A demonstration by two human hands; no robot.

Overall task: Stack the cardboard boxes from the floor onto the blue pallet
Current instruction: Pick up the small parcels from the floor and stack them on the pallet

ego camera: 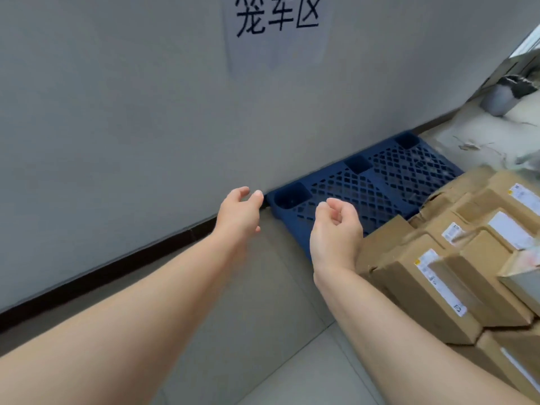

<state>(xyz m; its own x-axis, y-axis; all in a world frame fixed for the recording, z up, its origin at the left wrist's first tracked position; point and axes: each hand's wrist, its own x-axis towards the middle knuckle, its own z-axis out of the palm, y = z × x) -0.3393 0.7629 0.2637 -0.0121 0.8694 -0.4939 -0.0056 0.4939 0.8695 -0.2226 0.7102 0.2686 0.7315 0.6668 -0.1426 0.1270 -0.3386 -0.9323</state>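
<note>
Progress: judged from how things lie, the stacking is barely begun — the visible grid of the blue pallet point(377, 182) carries no box, though its lower right part is hidden behind the pile.
Boxes: cardboard boxes point(455, 258) with white labels crowd the lower right of the frame, tilted and leaning on one another; they seem to rest on the floor point(263, 331) just beside the pallet, the nearest one touching or overlapping its edge — which of the two I cannot tell.
Left to do: probably every box in view has yet to go onto the pallet.
Left hand: the left hand point(239, 211) is at centre frame, fingers loosely curled, holding nothing, above the strip where wall meets floor.
Right hand: the right hand point(336, 226) hovers over the near corner of the pallet, palm up, fingers half curled, empty, just beside the closest box.
Pallet: plastic lattice with square pockets along its far side, pushed flat against the wall point(117, 112).
Surface: pale grey floor tiles, with a dark skirting board point(102, 267) running from lower left toward the centre.
Room: a paper sign point(277, 24) with large dark characters hangs at top centre; at upper right there is a blurred grey bin point(502, 97) and some scraps on the floor.
</note>
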